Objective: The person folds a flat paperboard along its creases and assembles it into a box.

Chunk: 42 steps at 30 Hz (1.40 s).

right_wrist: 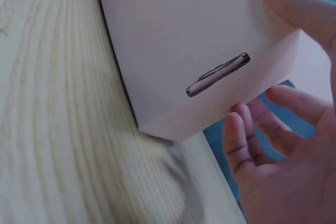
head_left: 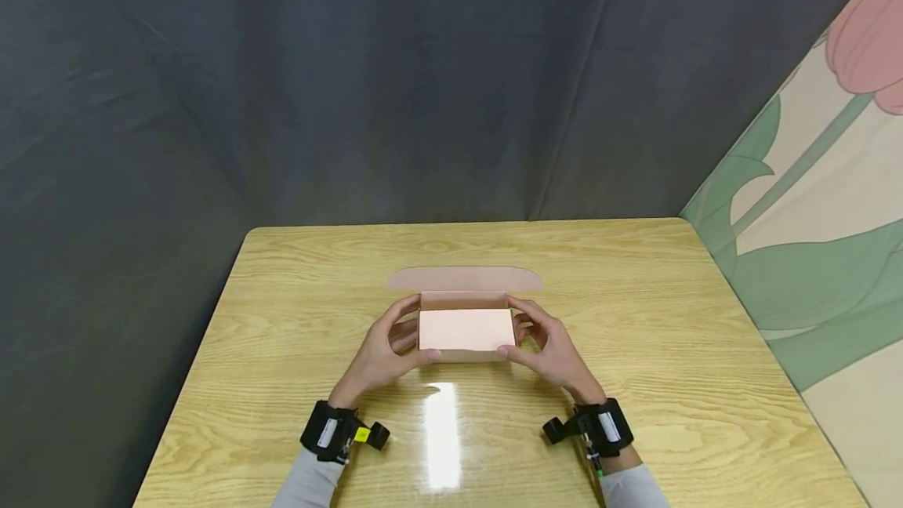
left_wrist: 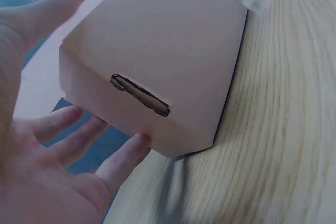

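A small pale pink cardboard box [head_left: 466,355] stands on the table between both hands, its lid raised at the back. The lid's wide flap [head_left: 466,279] with rounded ends extends beyond the back wall. My left hand [head_left: 381,353] holds the left end, thumb at the front and fingers along the side. On the opposite end, my right hand [head_left: 556,353] grips the box in the same way. Both wrist views show a narrow slot [left_wrist: 140,95] along the lower edge of the box's front. Whether the bright panel [head_left: 466,329] is the box's floor or another piece, I cannot tell.
The box rests on a light wood-grain table [head_left: 317,273]. A dark curtain [head_left: 395,100] hangs behind and to the left. At the right is a cloth with a tulip print [head_left: 811,281]. Each wrist wears a black camera mount [head_left: 330,431].
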{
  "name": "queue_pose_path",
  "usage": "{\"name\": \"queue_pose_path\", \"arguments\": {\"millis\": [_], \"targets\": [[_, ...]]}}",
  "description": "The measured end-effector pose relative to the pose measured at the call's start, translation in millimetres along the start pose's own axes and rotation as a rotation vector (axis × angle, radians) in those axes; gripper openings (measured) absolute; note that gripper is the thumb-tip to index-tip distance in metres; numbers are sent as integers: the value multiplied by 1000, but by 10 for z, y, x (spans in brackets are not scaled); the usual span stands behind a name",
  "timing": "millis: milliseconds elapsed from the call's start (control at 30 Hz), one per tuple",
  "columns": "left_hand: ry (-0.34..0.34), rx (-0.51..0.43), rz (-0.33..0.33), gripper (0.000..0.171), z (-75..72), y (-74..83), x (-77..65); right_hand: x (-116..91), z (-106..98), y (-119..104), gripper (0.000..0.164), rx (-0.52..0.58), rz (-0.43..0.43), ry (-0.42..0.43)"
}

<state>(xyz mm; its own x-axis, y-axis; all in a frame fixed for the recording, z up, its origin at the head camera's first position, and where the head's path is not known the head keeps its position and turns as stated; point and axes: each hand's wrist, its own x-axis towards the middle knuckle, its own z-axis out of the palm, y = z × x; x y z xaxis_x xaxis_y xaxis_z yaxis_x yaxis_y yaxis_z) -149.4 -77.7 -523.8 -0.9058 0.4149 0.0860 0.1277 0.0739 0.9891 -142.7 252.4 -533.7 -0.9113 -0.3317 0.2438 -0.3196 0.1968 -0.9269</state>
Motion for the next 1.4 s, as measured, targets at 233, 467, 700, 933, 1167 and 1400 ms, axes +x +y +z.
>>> {"name": "queue_pose_path", "arguments": {"millis": [233, 467, 700, 933, 1167, 1400], "targets": [[21, -1, -23, 85, 23, -23, 18, 13, 26, -14, 77, -6, 90, 25], [38, -19, -43, 82, 30, -10, 21, 18, 44, -36, 75, 18, 118, 35], [48, -15, -36, 79, 43, -5, 14, 14, 49, -43, 72, 43, 125, 42], [71, -37, -47, 76, 76, -10, 12, -4, 58, -35, 69, 65, 126, 60], [86, -59, -63, 74, 99, -8, 20, -8, 58, -26, 68, 68, 130, 68], [94, -65, -72, 71, 105, -12, 31, -1, 56, -19, 65, 77, 134, 73]]}}
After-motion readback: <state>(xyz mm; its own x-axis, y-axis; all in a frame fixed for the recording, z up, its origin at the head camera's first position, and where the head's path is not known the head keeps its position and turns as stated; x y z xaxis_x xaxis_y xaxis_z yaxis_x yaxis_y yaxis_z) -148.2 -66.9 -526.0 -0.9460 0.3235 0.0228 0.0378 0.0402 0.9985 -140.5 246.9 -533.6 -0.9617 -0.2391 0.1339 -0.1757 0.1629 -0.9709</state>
